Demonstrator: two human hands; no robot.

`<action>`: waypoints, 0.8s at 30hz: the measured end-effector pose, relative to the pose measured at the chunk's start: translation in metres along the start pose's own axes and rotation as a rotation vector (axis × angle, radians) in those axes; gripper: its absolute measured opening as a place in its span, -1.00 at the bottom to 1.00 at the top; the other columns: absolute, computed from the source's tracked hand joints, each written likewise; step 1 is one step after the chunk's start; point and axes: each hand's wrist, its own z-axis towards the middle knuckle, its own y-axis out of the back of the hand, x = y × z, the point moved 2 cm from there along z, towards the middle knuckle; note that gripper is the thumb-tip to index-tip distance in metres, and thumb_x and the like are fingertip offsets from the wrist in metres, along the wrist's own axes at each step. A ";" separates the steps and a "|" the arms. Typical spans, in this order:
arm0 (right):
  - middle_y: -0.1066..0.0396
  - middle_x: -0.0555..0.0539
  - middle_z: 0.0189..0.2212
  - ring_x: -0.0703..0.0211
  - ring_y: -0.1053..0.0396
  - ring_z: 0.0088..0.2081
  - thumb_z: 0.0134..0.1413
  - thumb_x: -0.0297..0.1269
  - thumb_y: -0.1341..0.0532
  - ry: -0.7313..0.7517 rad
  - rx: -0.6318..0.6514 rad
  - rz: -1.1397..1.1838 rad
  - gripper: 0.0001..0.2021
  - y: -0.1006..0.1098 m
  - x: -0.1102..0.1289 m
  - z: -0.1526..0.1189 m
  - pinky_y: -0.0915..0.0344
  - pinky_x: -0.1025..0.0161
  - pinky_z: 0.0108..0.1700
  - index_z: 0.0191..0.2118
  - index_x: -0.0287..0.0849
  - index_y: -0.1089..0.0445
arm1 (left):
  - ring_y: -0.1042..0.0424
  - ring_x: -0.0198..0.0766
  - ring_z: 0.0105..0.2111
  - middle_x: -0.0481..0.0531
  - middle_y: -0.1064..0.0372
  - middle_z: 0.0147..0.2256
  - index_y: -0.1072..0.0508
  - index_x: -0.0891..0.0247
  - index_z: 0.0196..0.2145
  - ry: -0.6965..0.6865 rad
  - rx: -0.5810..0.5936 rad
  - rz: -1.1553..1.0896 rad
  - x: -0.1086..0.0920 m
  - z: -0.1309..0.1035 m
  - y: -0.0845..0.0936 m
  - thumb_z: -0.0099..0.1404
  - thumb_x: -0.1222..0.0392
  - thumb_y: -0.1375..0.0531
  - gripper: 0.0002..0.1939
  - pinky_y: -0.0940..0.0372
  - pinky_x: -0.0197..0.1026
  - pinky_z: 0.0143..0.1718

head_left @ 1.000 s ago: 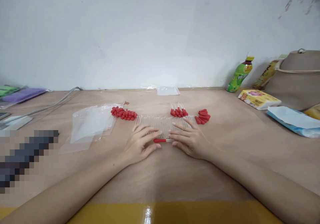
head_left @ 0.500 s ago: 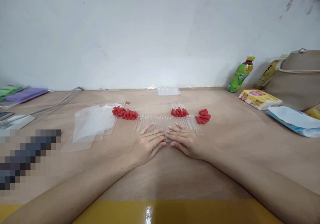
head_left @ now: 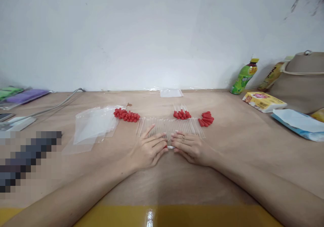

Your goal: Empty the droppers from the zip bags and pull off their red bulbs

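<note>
A row of thin clear tubes (head_left: 162, 125) lies side by side on the table. My left hand (head_left: 149, 149) pinches the red end of one clear tube (head_left: 170, 147), which lies crosswise in front of the row. The other end of that tube is between the fingertips of my right hand (head_left: 193, 148). Red rubber-like pieces (head_left: 126, 115) are heaped left of the row, and more red pieces (head_left: 206, 118) lie at its right. Behind the row, several tubes carry red tips (head_left: 182, 114).
Flat clear plastic bags (head_left: 93, 125) lie to the left, near a grey cable (head_left: 60, 104) and a purple packet (head_left: 27, 96). On the right are a green bottle (head_left: 245, 77), a yellow tissue pack (head_left: 264, 101), a blue-white packet (head_left: 298, 122) and a beige bag (head_left: 296, 85).
Both hands have moved slightly toward me, away from the row. The crosswise tube between my fingertips now shows more clearly, a little nearer to me.
</note>
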 end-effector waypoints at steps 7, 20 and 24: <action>-0.46 -0.16 -0.19 0.19 -0.36 -0.05 0.12 -0.41 -0.11 0.041 -0.017 -0.052 -0.81 0.003 0.000 -0.002 -0.29 0.16 0.07 -0.16 -0.29 -0.38 | -0.40 -0.22 -0.10 -0.03 -0.49 -0.32 -0.39 0.26 -0.33 0.037 0.055 -0.038 0.002 -0.004 -0.001 0.26 0.32 -0.04 -0.87 0.28 0.11 0.23; -0.45 -0.13 -0.16 0.18 -0.31 0.00 0.08 -0.46 -0.12 0.100 -0.016 -0.076 -0.74 0.010 0.002 -0.006 -0.25 0.13 0.11 -0.08 -0.28 -0.35 | -0.41 -0.23 -0.10 -0.03 -0.50 -0.31 -0.40 0.26 -0.31 0.070 0.061 -0.108 0.002 -0.007 0.001 0.27 0.31 -0.05 -0.87 0.15 0.04 0.21; -0.45 -0.10 -0.15 0.18 -0.29 0.02 0.08 -0.49 -0.11 0.093 -0.046 -0.032 -0.70 0.011 -0.001 -0.010 -0.23 0.09 0.12 -0.04 -0.26 -0.32 | -0.40 -0.25 -0.10 -0.03 -0.50 -0.30 -0.40 0.25 -0.30 0.064 0.061 -0.122 0.006 -0.011 0.000 0.27 0.29 -0.06 -0.87 -0.01 -0.04 0.15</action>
